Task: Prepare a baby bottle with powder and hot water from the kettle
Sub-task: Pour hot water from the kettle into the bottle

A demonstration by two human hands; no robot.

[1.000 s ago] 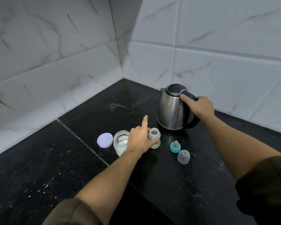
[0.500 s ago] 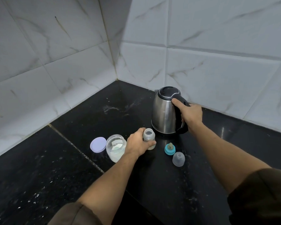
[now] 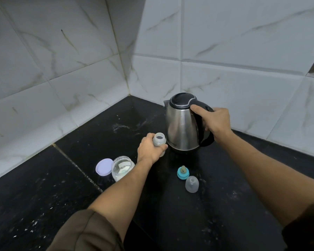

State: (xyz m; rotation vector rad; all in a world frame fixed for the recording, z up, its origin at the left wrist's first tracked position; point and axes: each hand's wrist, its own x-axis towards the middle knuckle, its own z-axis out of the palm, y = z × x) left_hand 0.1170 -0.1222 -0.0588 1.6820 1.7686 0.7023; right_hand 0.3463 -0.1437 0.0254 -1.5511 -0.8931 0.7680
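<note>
At frame centre, the left hand wraps the open baby bottle, the right hand grips the kettle handle; bottle and kettle stand just beside each other on the dark desk, whose lower left lies bare.

Left hand, index finger pointing a second ago, closed around the open baby bottle and brought it right beside the steel kettle. Right hand shifted its grip on the handle; kettle possibly lifted slightly, hard to tell.
</note>
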